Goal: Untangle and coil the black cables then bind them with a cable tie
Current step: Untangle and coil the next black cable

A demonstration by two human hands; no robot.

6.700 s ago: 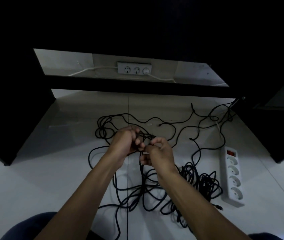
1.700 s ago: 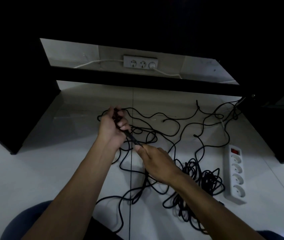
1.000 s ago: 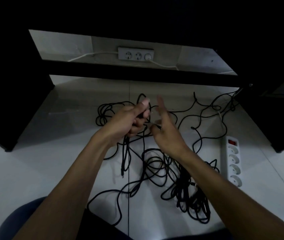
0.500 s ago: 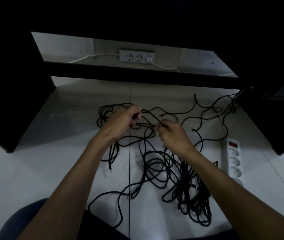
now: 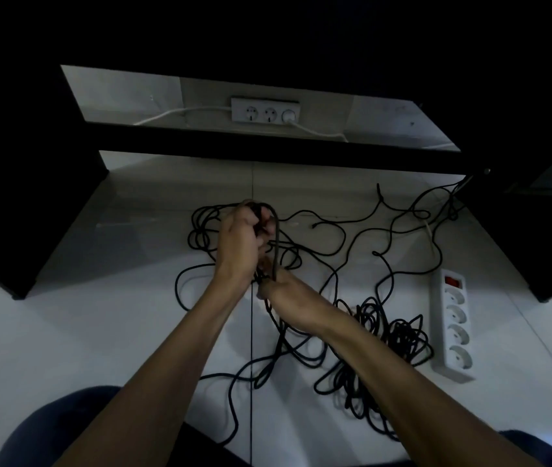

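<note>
Left hand [image 5: 239, 244] raised over the pale tiled floor [image 5: 99, 332], fingers curled tight round a bunch of thin black cable strands [image 5: 276, 237]; a short loop of the cable arches out over the top of its knuckles and runs down the right side of the fist. Right hand [image 5: 293, 299] sits just below and to the right of the left, nearly touching its wrist, fingers closed on the lower end of the same strands where they leave the left fist; fingertips themselves hidden behind the cable and the left hand. Behind the left hand, several round cable loops lie stacked loosely on the floor. From the two hands, single strands wander outward to the right and away, toward the dark furniture leg at far right. To the right of and nearer than the right hand, beside its forearm, lies a dense tangled black heap of cable [image 5: 396, 338], still knotted. More slack strands trail under both forearms toward the person's dark-clad knees. Just right of the heap lies a white four-socket power strip with a red switch [image 5: 453, 325], lengthwise on the floor. Well beyond the hands, past a dark crossbar of the black furniture [image 5: 267, 146], a second white power strip [image 5: 264, 111] lies with white leads running off both ends.
</note>
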